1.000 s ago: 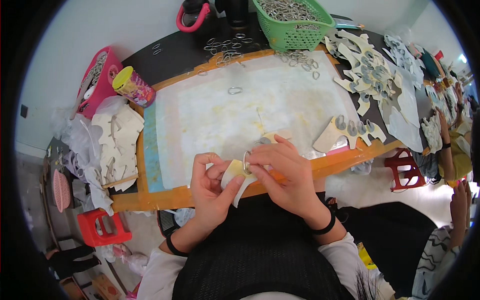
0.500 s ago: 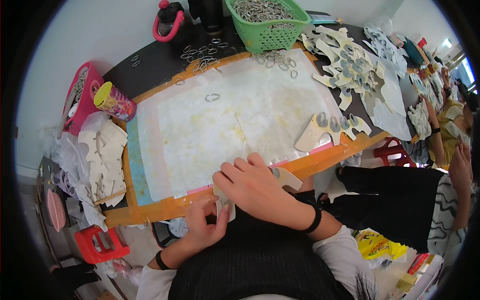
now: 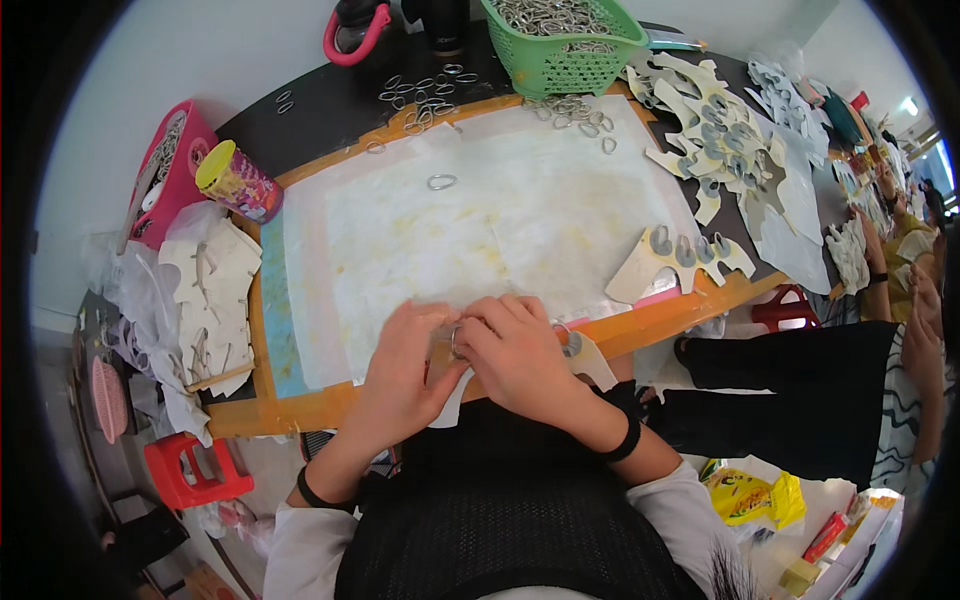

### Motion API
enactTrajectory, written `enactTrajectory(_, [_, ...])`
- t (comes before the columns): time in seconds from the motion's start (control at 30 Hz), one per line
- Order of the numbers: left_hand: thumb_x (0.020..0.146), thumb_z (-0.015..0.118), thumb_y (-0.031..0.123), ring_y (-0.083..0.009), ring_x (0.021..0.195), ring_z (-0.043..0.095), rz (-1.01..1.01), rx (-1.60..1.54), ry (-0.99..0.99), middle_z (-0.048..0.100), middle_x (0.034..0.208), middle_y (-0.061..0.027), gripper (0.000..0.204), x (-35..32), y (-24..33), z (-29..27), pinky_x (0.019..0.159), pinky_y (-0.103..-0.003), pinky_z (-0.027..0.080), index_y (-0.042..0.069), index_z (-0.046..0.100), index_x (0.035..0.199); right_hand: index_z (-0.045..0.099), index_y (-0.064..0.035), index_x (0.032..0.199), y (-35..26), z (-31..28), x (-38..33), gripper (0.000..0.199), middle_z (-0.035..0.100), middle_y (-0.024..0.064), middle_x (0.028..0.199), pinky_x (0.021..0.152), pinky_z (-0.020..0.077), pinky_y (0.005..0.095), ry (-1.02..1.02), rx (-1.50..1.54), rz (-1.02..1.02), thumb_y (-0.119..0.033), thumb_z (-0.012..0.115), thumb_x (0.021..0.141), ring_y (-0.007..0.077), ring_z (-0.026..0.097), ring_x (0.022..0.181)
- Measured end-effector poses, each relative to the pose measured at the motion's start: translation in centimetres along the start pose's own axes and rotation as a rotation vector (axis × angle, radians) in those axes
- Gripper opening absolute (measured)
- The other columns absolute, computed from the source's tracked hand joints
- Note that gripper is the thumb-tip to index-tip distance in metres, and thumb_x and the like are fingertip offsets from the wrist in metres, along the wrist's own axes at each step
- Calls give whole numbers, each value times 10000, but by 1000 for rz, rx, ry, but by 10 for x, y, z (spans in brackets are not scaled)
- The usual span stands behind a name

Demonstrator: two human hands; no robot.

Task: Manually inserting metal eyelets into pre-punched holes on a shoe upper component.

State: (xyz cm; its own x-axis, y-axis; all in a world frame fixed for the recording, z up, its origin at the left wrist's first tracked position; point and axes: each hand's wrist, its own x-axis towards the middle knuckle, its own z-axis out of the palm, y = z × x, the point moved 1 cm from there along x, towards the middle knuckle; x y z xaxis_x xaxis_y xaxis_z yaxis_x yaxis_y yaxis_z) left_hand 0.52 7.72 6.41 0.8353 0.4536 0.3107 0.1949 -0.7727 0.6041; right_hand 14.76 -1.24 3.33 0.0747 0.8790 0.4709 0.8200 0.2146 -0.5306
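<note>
My left hand (image 3: 405, 375) and my right hand (image 3: 515, 360) meet at the near edge of the work board (image 3: 300, 410). Together they grip a cream cut-out piece (image 3: 590, 358) with a metal ring (image 3: 455, 340) on it. The piece sticks out to the right from under my right hand and a pale tip hangs below the hands. Most of the piece is hidden by my fingers. Both wrists wear black bands.
A white stained sheet (image 3: 480, 220) covers the board, with one loose ring (image 3: 441, 181) on it. A green basket (image 3: 562, 40) of rings stands at the back, finished cut-outs (image 3: 700, 130) at right, a blank stack (image 3: 215, 300) at left, a pink basket (image 3: 165, 170) and a can (image 3: 238, 182). Another person (image 3: 900, 300) sits right.
The hands have shifted from the board's edge back onto the white sheet, side by side. The view has tilted, and the cream piece now juts out on the right.
</note>
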Motion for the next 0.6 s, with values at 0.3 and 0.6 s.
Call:
enactTrajectory(0.3, [727,740,42,-284,1102,547,-87,-74,-49,634,1044,-47,491,-6,-16,8,1112,-564,169,64,495,1151,574,-59,847,-4,0,0,128,514,62,853,807,372,395,12,33,41,-87,621,731,229,520,856])
enactTrajectory(0.6, [706,721,27,-298,1194,486,41,110,-60,636,1059,10,207,-11,-16,6,1085,-654,85,117,655,879,580,-32,955,-20,-18,-8,248,539,64,912,853,393,479,-39,-139,-117,-86,613,715,224,546,898])
